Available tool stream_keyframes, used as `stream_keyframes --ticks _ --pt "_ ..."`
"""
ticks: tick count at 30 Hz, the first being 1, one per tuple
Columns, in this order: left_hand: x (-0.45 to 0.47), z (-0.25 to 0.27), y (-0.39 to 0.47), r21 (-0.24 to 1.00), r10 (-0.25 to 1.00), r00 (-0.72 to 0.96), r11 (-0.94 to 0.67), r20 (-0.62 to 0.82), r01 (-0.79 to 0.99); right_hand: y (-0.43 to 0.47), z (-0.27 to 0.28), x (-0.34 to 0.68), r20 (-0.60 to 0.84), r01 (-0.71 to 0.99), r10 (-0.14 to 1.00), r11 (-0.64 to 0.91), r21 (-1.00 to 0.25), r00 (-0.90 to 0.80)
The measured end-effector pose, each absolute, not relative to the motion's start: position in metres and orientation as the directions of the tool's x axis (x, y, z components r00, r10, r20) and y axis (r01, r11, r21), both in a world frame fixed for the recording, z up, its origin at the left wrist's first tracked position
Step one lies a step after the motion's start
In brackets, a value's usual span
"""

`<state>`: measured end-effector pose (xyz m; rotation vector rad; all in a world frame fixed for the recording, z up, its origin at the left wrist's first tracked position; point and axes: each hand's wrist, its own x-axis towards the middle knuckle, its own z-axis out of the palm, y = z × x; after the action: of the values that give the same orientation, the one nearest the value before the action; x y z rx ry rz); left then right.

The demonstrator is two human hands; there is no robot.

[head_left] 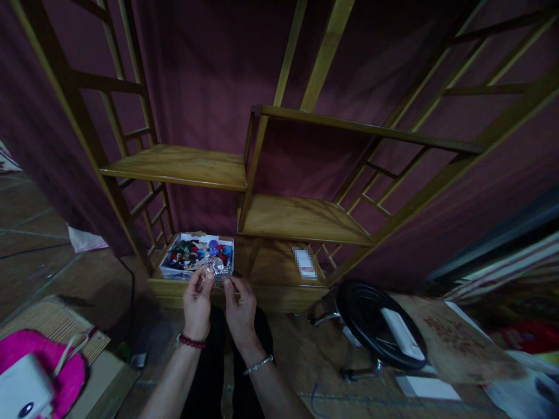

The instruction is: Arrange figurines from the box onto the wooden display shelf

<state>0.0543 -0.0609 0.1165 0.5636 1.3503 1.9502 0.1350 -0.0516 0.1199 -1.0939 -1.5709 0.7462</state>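
Note:
A small, shiny, silvery crinkled thing point(218, 265), like foil or clear wrap, is between my hands. My left hand point(198, 298), with a dark red bead bracelet at the wrist, pinches its left side. At its right side is my right hand point(241, 301), thumb and forefinger pressed together, a silver bangle on that wrist. Both hands are just in front of an open box point(169, 272) on the low shelf. Inside lie mixed small items in dark green, red, blue and purple; their kinds are too small to make out.
A wooden shelf unit point(196, 166) rises ahead against a dark red curtain. A blurred white packet point(305, 263) lies on its low right shelf. Right of my legs stands a black round stool point(362, 308) with a white box point(402, 333) on it. A bright pink item point(72, 372) is at lower left.

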Motion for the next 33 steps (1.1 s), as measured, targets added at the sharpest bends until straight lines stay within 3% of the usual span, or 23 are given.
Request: stream_keyframes --ticks 8,18,33 --pt "0.054 0.115 -0.061 0.937 0.770 -0.638 -0.221 -0.002 -0.270 -0.045 0.117 0.139 0.326 0.182 0.943 0.308 -0.934 0.072" --pt "0.048 0.119 -0.062 0.949 0.792 -0.611 -0.192 -0.002 -0.251 -0.041 0.118 0.143 0.274 0.070 0.959 0.269 -0.961 0.073" --pt "0.041 0.120 -0.063 0.942 0.847 -0.531 -0.157 -0.026 -0.296 -0.038 0.122 0.150 0.215 -0.029 0.969 0.213 -0.977 -0.125"
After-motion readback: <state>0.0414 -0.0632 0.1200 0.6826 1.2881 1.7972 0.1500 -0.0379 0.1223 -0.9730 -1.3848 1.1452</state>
